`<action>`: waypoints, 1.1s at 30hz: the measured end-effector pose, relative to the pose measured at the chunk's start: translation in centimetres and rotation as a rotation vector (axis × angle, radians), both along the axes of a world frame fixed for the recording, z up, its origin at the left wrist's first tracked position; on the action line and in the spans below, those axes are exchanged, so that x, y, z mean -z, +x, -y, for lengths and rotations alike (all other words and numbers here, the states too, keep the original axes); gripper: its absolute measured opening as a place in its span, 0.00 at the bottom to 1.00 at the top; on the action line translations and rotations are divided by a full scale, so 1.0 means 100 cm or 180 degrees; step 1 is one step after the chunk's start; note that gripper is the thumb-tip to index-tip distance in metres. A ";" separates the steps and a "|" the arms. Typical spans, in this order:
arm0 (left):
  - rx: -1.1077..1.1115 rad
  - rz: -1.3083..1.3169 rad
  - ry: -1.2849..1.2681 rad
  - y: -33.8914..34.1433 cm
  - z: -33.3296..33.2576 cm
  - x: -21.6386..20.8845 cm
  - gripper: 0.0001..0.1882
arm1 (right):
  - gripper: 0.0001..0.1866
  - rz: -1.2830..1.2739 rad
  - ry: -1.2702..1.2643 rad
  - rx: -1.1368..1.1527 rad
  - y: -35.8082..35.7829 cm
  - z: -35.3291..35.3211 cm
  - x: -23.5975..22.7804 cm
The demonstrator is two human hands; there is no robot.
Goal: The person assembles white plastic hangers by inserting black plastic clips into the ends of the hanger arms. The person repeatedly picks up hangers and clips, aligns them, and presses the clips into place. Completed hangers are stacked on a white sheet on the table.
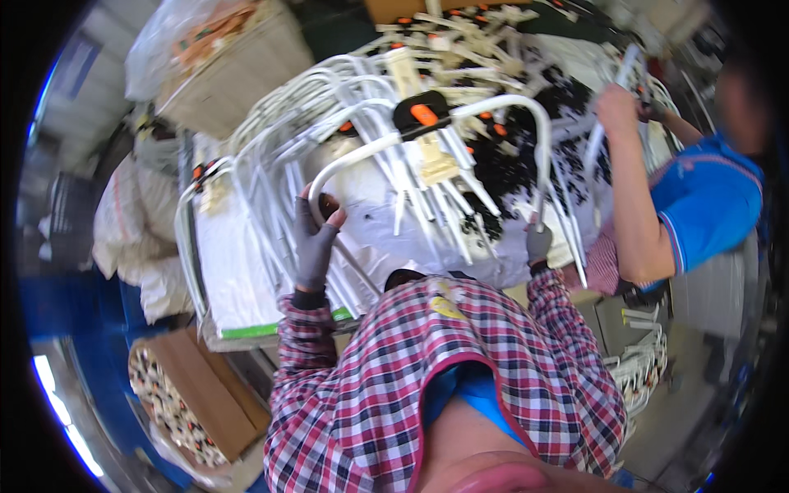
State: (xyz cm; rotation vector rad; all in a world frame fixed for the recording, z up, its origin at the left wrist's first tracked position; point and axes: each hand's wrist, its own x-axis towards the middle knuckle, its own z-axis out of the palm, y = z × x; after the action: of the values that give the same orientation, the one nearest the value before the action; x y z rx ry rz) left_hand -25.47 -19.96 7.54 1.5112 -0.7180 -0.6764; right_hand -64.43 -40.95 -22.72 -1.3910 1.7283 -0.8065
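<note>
Many bent white tubes [325, 86] lie heaped at the left of the surface [234, 283], and their loops could snag the held frame if it swings that way. Beside them, the gloved left hand [317, 242] is wrapped around the left leg of the white frame [366, 150]; a loose thumb there might let the leg twist. The frame is raised above the surface, curving between both hands. At its top sits a black clip [421, 113] with an orange button; a knock against the pile below could jar it. Loose black pieces [511, 168] lie under and beyond the frame and could scatter if a leg end sweeps low. The right hand [538, 242] appears closed on the right leg, low down, so an uneven pull might tilt the frame. Farther right, a co-worker's hand [616, 109] grips another tube [629, 66]; working this close, the two pieces could collide.
</note>
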 end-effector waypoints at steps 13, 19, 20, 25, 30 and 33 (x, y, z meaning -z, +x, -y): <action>-0.1125 0.1937 -0.0492 0.024 -0.084 -0.040 0.35 | 0.24 0.0859 -0.1989 -0.5577 0.240 -0.176 -0.277; -0.2613 0.2819 0.1570 0.221 -0.203 0.057 0.24 | 0.15 0.0232 -0.0345 -0.3579 0.192 -0.126 -0.224; -0.2669 0.2816 0.1634 0.238 -0.218 0.075 0.25 | 0.14 0.0118 0.0041 -0.3335 0.185 -0.124 -0.212; -0.1665 0.2257 0.2859 0.244 -0.252 0.174 0.25 | 0.13 0.0701 0.0645 -0.3156 0.161 -0.135 -0.178; -0.1508 0.1029 0.1752 0.219 -0.249 0.224 0.31 | 0.13 0.0098 -0.0177 -0.2976 0.168 -0.130 -0.184; -0.1221 -0.0487 0.1134 0.216 -0.247 0.213 0.30 | 0.12 0.0071 -0.0370 -0.2808 0.183 -0.121 -0.193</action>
State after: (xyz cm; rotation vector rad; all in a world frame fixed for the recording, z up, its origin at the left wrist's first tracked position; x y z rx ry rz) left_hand -3.91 4.74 -13.75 1.8353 -0.1830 -0.6373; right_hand -46.15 -28.85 -3.45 -1.9702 0.8802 -0.4112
